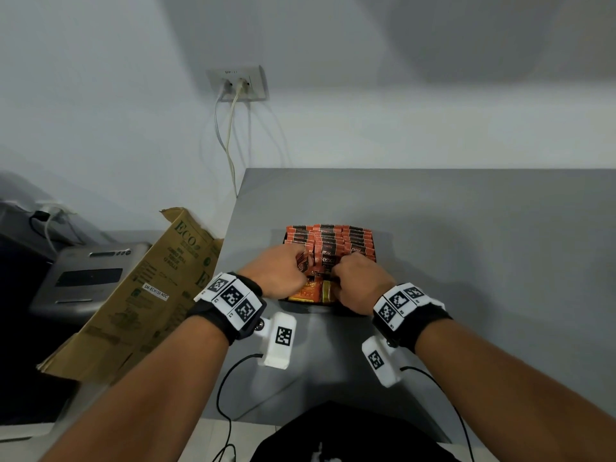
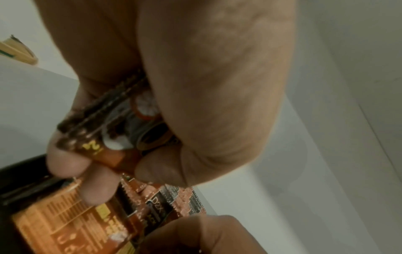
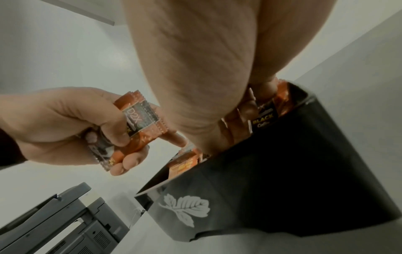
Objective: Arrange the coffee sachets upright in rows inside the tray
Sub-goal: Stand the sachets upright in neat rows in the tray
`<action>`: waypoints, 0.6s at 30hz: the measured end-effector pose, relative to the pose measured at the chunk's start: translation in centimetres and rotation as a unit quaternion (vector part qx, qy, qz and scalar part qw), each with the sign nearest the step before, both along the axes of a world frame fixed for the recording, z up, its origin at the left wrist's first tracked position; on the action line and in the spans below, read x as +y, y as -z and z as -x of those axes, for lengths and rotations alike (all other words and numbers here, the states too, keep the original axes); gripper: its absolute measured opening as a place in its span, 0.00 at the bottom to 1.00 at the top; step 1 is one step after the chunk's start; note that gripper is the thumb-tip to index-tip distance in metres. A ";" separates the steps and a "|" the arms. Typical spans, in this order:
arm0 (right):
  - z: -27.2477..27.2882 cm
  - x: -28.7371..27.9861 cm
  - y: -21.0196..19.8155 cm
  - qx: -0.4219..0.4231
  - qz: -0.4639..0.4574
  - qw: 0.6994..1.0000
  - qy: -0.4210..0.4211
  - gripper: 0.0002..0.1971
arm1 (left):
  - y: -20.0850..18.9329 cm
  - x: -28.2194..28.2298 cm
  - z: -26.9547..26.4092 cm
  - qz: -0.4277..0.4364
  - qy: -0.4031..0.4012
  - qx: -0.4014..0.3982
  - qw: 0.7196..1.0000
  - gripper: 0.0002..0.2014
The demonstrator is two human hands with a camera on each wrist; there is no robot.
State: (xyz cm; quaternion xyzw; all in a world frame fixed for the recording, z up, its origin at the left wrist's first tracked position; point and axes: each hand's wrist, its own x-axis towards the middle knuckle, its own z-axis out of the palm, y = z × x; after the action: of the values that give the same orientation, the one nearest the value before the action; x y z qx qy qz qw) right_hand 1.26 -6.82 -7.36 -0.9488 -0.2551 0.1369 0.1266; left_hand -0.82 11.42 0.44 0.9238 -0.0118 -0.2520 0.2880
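Observation:
A black tray [image 1: 285,237] with a white leaf print on its near wall [image 3: 282,197] sits on the grey table. Orange-and-black coffee sachets [image 1: 333,240] stand upright in rows across its far part. A few sachets [image 1: 306,290] lie flat at the near end. My left hand [image 1: 301,263] hovers over the tray's near left and grips a small bundle of sachets [image 3: 139,123], pinched between thumb and fingers [image 2: 65,165]. My right hand [image 1: 338,266] reaches into the tray at the near right, its fingers curled round a standing sachet [image 3: 264,116]. The hands hide the tray's middle.
A brown cardboard box [image 1: 143,295] leans at the table's left edge, with a grey printer [image 1: 86,278] behind it. A wall socket [image 1: 238,83] with hanging cables is beyond the far left corner. Bare grey table [image 1: 483,261] stretches to the right.

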 end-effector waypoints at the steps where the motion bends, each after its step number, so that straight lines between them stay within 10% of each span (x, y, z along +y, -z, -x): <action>1: 0.1 0.2 0.0 0.000 0.007 1.000 -0.003 0.14 | 0.1 0.1 0.0 -0.010 0.009 -0.003 1.000 0.17; 11: 0.6 0.3 -0.8 0.042 -0.039 0.998 0.018 0.05 | 1.1 0.8 0.1 -0.008 0.013 0.024 1.000 0.22; 18: 0.6 1.0 -0.6 0.095 -0.098 0.990 0.024 0.20 | 1.0 1.4 0.1 0.014 0.004 0.041 0.999 0.22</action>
State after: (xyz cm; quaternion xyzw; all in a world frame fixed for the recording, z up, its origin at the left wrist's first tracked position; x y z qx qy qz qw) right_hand 0.63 -5.85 -6.79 -0.9203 -0.2312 0.1974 0.2463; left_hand -0.88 12.82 -0.51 0.9087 -0.0069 -0.2903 0.3000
